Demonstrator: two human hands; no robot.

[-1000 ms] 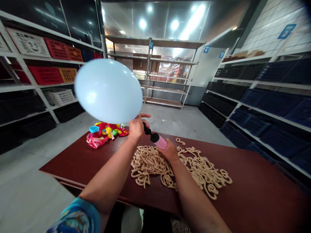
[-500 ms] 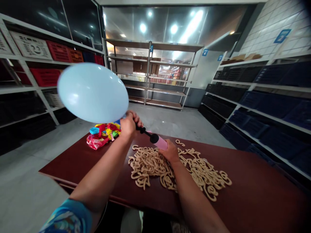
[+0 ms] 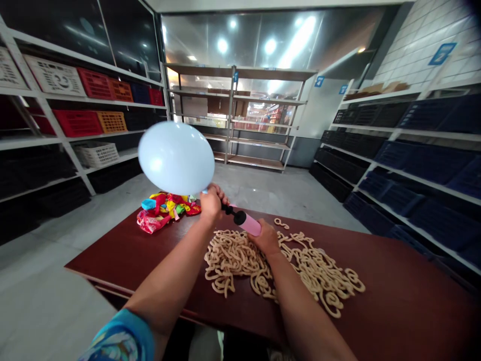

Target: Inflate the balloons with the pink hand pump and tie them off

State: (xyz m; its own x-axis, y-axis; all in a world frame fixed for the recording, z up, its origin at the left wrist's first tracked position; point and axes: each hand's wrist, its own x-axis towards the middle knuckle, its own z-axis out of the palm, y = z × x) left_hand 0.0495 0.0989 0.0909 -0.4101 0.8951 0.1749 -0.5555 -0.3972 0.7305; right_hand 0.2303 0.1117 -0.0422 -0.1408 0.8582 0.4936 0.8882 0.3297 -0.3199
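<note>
A pale blue inflated balloon floats above the far left part of a dark red table. My left hand is closed around the balloon's neck at the black tip of a pink hand pump. My right hand is wrapped round the pump's pink barrel, just above a heap of beige cord loops spread over the table's middle.
A pile of bright uninflated balloons lies at the table's far left corner. Shelves with red, orange and white crates line the left wall; dark blue bins fill the right shelves. Empty metal racks stand at the back.
The balloon has shrunk and moved right and lower, closer above my left hand. My left hand now grips the neck tightly instead of with loose fingers. The right hand stays on the pump.
</note>
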